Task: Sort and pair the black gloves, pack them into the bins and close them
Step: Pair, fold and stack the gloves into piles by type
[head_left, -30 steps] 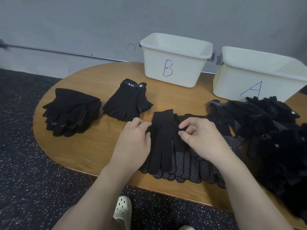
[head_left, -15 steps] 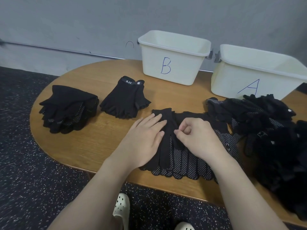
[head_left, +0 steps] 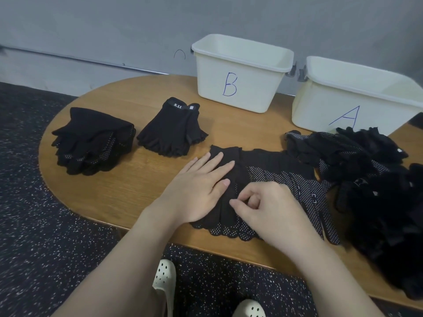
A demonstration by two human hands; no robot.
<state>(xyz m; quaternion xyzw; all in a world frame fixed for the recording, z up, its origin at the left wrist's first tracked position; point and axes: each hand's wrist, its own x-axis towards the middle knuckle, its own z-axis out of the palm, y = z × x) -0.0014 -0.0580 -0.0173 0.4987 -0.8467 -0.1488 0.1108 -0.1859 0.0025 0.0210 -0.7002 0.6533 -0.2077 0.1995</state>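
Grey wall ran behind the oval wooden table [head_left: 119,179], with bin B [head_left: 240,74] and bin A [head_left: 357,97] at its far edge, both open, no lids in view. At the near edge lay the row of dotted gloves [head_left: 286,179]. The left hand [head_left: 199,191] pressed flat on the plain glove [head_left: 229,156] at the row's left end, fingers straight and slightly spread. The right hand [head_left: 270,207] had curled fingers pinching that glove's fabric. Likely risks: tugging could drag the overlapped neighbours askew, or mismatch a pair; the unsorted heap [head_left: 377,179] at the right edge could slide off.
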